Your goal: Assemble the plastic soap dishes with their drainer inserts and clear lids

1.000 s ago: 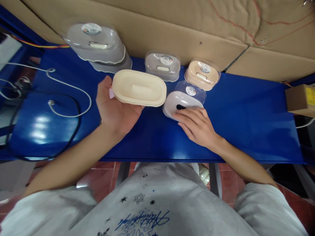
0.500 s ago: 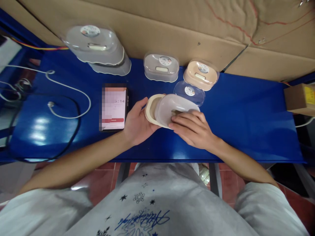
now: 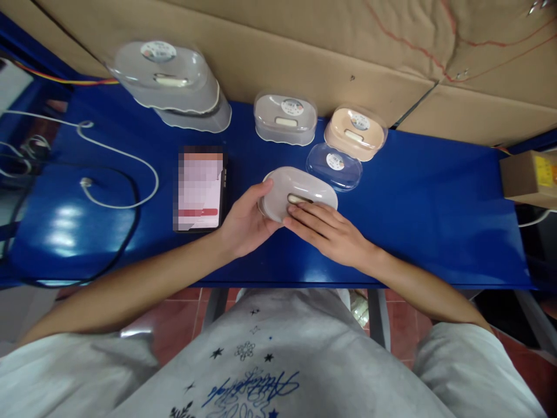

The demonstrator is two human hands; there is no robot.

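A glossy blue bench (image 3: 413, 197) is carrying a frosted grey lid (image 3: 304, 187), a clear lid (image 3: 334, 166), a peach box (image 3: 355, 133) and white cables (image 3: 117, 152). Brown cardboard (image 3: 304, 40) is lining its far edge.

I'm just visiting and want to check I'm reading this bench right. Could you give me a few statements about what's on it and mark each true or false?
1. Both hands are on the same box. True: the left hand grips the end of the soap box and the right hand rests fingers on its lid.
2. The phone lies to the right of the hands. False: it lies to their left.
3. A loose clear lid lies behind the held box. True.
4. The bench top is red. False: it is blue.
5. The peach box stands open. False: a clear lid covers it.
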